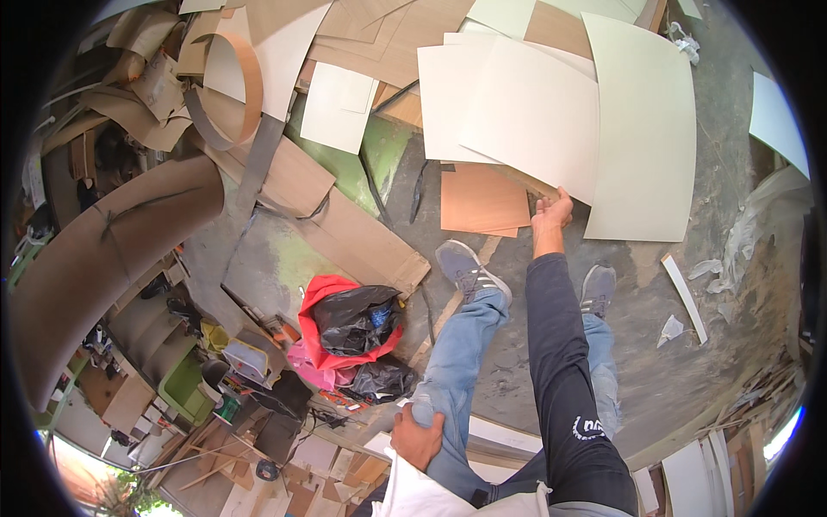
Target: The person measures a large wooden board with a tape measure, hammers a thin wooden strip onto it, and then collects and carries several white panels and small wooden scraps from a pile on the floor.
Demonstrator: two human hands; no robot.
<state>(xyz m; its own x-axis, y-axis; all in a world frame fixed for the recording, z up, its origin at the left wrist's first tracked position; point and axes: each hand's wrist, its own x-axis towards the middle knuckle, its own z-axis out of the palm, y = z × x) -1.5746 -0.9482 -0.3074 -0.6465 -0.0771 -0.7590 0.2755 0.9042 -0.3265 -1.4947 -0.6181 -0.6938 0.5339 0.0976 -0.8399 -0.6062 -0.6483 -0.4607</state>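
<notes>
My right hand (552,211) reaches forward and is closed on the near corner of a large white sheet (538,121). That sheet lies on top of another white sheet (444,103), slightly fanned. Under the near edge of these sheets an orange-brown sheet (484,198) sticks out. To the right, next to my fingers, lies a long pale sheet (642,129). My left hand (418,438) rests on my bent left knee, thumb and fingers spread around it, with nothing held.
A red bag with a black plastic liner (357,319) stands left of my left shoe. Long cardboard strips (345,233), a big brown roll (129,233) and sheet offcuts lie further left. A narrow white strip (685,297) and crumpled plastic (749,224) are at right.
</notes>
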